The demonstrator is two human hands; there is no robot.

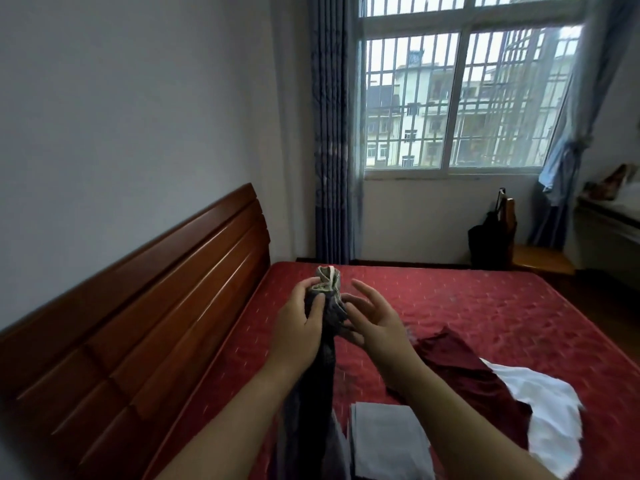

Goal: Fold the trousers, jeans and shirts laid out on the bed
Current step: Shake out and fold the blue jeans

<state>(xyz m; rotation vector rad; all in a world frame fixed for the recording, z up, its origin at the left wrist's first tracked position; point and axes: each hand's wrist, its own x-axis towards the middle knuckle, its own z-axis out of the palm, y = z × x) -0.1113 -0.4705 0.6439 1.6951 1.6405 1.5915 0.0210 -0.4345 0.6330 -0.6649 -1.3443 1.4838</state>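
My left hand (300,318) grips the bunched top of a dark grey pair of jeans (318,382), held up in the air with the pale waistband end (328,278) sticking out above my fingers. The rest of the jeans hangs straight down between my forearms. My right hand (372,315) is beside the bunched part with fingers spread, its fingertips touching the fabric. On the red bed (485,306) lie a folded pale grey garment (388,441), a dark red garment (460,368) and a white garment (547,410), the last two unfolded and overlapping.
A wooden headboard (156,306) runs along the bed's left side against the wall. Beyond the bed stand a barred window (467,98) with blue curtains, a dark bag (488,244) on a wooden chair, and a cabinet (609,237) at the far right.
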